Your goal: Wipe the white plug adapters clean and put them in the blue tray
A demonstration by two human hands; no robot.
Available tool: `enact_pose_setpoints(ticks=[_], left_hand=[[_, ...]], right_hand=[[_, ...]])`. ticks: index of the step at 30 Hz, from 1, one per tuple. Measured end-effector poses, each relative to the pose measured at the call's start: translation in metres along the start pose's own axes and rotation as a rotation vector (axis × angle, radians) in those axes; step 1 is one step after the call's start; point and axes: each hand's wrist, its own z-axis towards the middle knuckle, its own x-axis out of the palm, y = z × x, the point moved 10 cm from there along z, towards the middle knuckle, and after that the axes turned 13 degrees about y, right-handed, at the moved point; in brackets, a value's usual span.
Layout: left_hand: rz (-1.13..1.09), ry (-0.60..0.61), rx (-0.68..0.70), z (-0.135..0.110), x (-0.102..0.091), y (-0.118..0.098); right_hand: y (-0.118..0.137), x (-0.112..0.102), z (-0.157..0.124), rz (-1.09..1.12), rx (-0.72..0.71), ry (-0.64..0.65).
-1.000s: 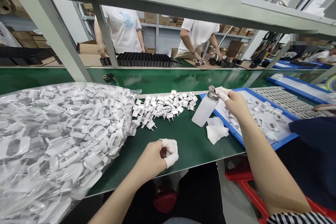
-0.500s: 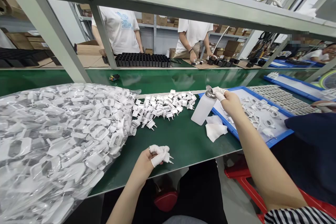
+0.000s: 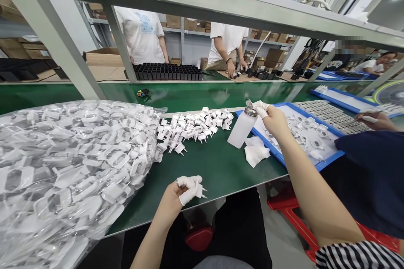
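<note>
My left hand (image 3: 187,189), with white finger covers, is closed round a small white plug (image 3: 200,191) whose two pins point right. It is just above the near edge of the green table. My right hand (image 3: 268,113), also in white finger covers, has its fingers closed at the metal top of a translucent white bottle (image 3: 241,129); the small round lid is flipped up. Beside the bottle's base lies a folded white cloth (image 3: 256,154). Between my hands and further back, a loose heap of white plugs (image 3: 195,125) is spread on the table.
At left stands a large clear bag (image 3: 72,168) full of white plug parts. A blue-rimmed tray (image 3: 330,162) with white parts lies at right, near a co-worker's hand (image 3: 377,121). A metal shelf beam (image 3: 202,4) crosses above. Black casings (image 3: 167,72) stand opposite, before two people.
The view has shifted slightly. My hands keep almost the same pose on the plug and at the bottle top. The co-worker's hand at right has come further into view.
</note>
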Motion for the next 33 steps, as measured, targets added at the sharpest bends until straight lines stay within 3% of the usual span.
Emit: enact_pose_setpoints(ticks=[4,8,12,16,22,26,30,33], left_hand=[[-0.068,-0.065,0.004,0.000,-0.007,0.003],[-0.314,-0.135,-0.046,0.003,-0.008,0.013],[-0.586,-0.193,-0.167,0.007,0.007,0.026],[-0.729,-0.174,-0.234,0.007,0.025,0.031],[-0.682,-0.148,-0.175,0.001,0.028,0.026],[-0.620,-0.111,-0.128,0.001,0.029,0.019],[-0.584,-0.147,-0.101,-0.003,0.027,0.014],[-0.572,-0.148,-0.082,-0.004,0.027,0.012]], right_hand=[[-0.003,0.002,0.000,-0.040,0.078,0.044],[0.001,0.002,0.000,-0.057,0.105,0.059],[0.003,0.004,-0.001,-0.062,0.133,0.061],[0.004,0.005,-0.004,-0.058,0.152,0.048],[0.003,0.003,-0.007,-0.085,0.180,0.031],[0.010,0.003,-0.008,-0.074,0.120,0.008],[0.008,0.004,-0.006,-0.096,0.117,0.009],[0.015,-0.005,-0.007,-0.051,0.012,-0.079]])
